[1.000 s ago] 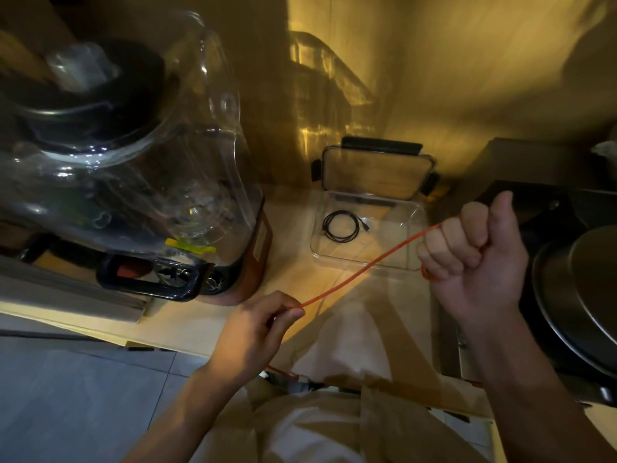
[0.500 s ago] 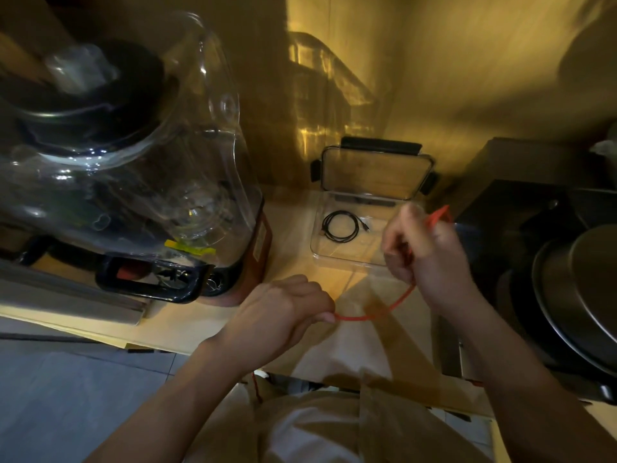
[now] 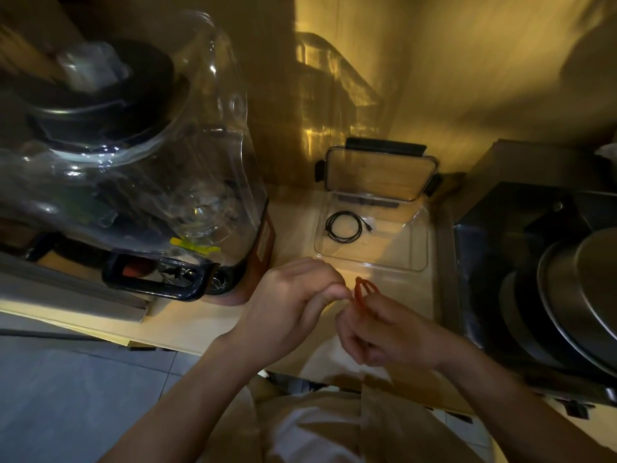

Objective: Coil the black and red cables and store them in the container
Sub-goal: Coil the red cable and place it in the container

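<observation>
Both hands' grip pinches red cable (image 3: 364, 292) loops — left hand (image 3: 293, 305), right hand (image 3: 384, 332) — just before container (image 3: 421, 259); black cable (image 3: 344, 226) coiled inside

No text can be read; the blender (image 3: 140, 168) carries a yellow sticker (image 3: 195, 246) (its print illegible).

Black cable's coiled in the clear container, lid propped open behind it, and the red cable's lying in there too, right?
Not quite. In the head view the red cable is outside the container, held between the left hand and right hand. The black cable and lid are as stated.
</observation>
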